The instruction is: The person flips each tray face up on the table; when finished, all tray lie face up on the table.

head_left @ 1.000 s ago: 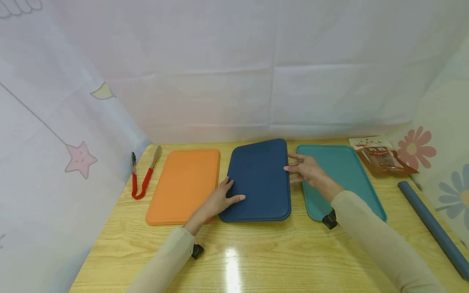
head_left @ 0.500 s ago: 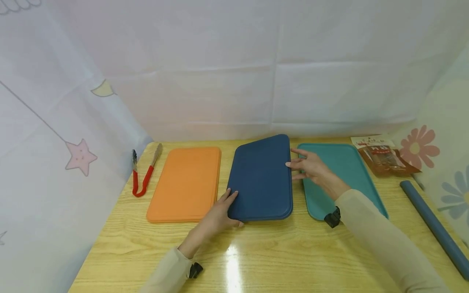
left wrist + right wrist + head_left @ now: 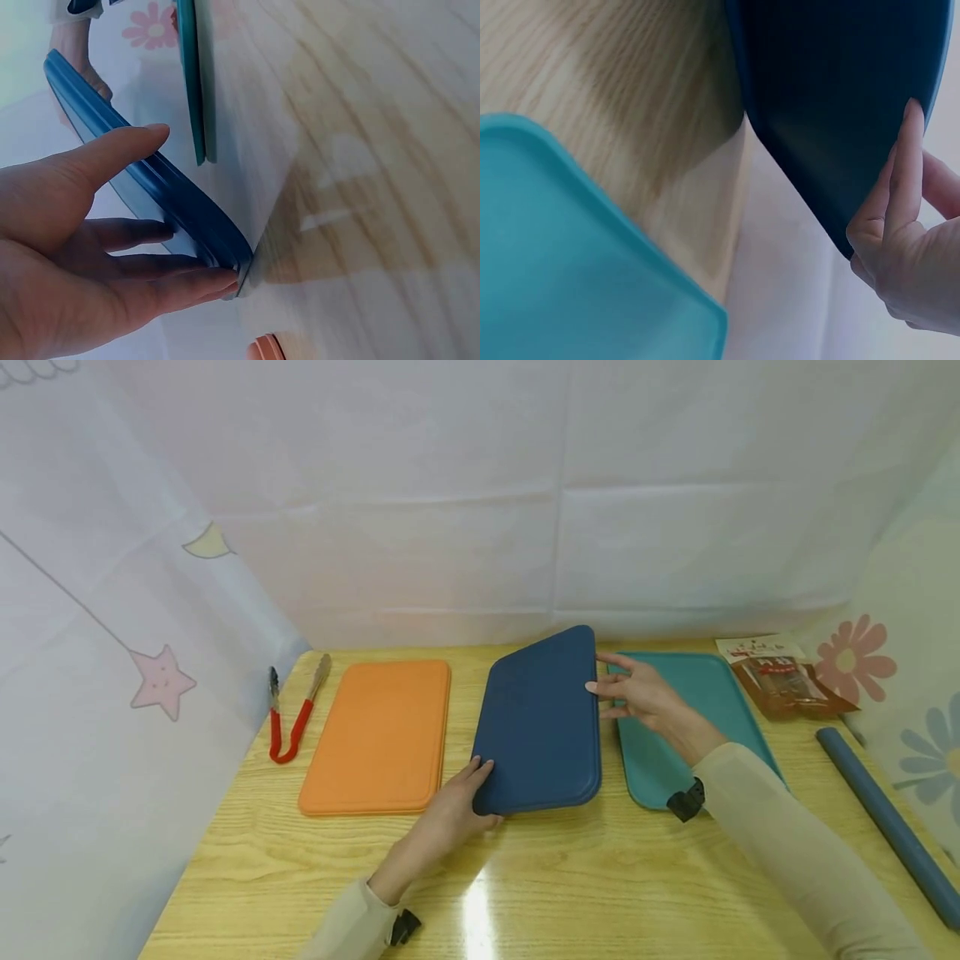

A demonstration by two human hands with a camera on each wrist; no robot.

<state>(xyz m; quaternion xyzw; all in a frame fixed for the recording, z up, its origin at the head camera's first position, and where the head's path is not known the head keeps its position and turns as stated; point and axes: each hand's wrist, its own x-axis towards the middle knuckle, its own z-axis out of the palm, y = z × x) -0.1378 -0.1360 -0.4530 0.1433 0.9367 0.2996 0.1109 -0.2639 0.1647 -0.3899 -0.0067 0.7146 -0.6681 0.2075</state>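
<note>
A navy blue tray (image 3: 536,727) tilts over the table, its right edge raised higher than its left. My left hand (image 3: 444,810) holds its near left corner, fingers at the left edge and thumb by the near edge. In the left wrist view, the thumb of the left hand (image 3: 71,240) lies across the rim, with the fingers against one face. On the far right edge, my right hand (image 3: 647,697) pinches the rim, thumb over the upper face. The right wrist view shows the fingers of the right hand (image 3: 911,232) spread along the tray's shaded underside.
An orange tray (image 3: 382,735) lies left of the blue one, and a teal tray (image 3: 712,710) lies right, partly under my right forearm. Red-handled tongs (image 3: 292,718) are at far left. A brown food packet (image 3: 780,681) and a grey-blue roll (image 3: 885,822) lie at the right edge.
The blue tray's right edge has risen, so it tilts more steeply. My left hand has slid from its left side to the near left corner; my right hand has lifted slightly with the rim.
</note>
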